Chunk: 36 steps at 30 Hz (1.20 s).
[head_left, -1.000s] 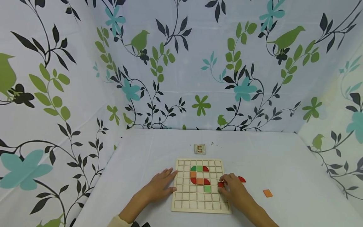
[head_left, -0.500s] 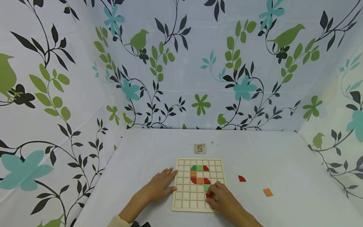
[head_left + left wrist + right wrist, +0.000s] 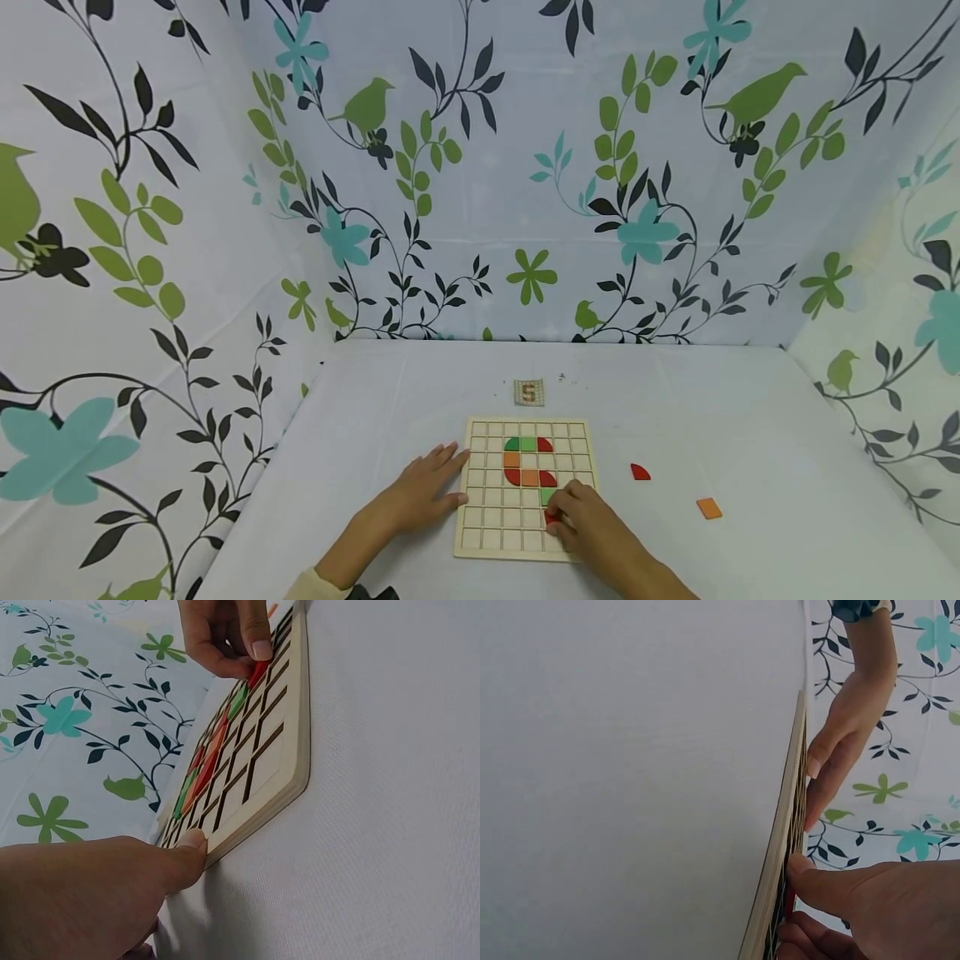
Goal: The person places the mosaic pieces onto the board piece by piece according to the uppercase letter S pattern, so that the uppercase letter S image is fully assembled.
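A wooden grid board [image 3: 495, 540] lies on the white table with several green, red and orange tiles in its cells. My right hand [image 3: 592, 527] pinches a red tile [image 3: 551, 517] at a cell just below a light green square tile [image 3: 547, 497]; the fingers hide part of both. In the left wrist view, thumb and fingers hold the red tile [image 3: 259, 673] against the grid. Along the board's left edge rests my left hand [image 3: 422, 495], its fingers extended and its thumb [image 3: 191, 844] touching the rim.
Right of the board lie a red quarter-round tile [image 3: 640, 472] and an orange square tile [image 3: 708, 508]. Behind the board is a small pattern card [image 3: 528, 392] with an S-like figure. A leaf-and-bird printed cloth [image 3: 480, 167] hangs around the table.
My right hand has carried the red tile from the board's right edge leftward and nearer to me, to the cell below the green square. The left hand has stayed in place.
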Motion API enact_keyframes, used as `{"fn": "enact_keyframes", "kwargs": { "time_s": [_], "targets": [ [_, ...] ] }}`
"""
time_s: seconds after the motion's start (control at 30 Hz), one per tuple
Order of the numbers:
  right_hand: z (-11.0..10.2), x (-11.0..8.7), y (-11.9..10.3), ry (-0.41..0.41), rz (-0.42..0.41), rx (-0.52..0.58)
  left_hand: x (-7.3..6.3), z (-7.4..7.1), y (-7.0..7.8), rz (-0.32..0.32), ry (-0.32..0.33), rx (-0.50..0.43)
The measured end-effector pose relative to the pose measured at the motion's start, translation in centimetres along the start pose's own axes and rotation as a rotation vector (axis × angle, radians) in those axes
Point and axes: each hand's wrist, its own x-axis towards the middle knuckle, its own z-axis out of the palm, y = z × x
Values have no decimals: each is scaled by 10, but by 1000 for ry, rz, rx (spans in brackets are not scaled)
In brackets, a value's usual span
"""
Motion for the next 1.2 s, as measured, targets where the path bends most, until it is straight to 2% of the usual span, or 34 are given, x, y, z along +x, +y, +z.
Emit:
{"fn": "enact_keyframes", "kwargs": {
  "time_s": [0.27, 0.5, 0.83, 1.2],
  "targets": [
    [-2, 2, 0, 19, -62, 12, 0, 1, -1, -7, 0, 1],
    [-3, 0, -1, 22, -75, -6, 0, 2, -2, -6, 1, -1],
    [1, -1, 4, 85, -137, -29, -1, 0, 1, 0, -1, -17],
    [1, 1, 6, 66, -185, -63, -2, 1, -1, -6, 3, 3]
  ]
}}
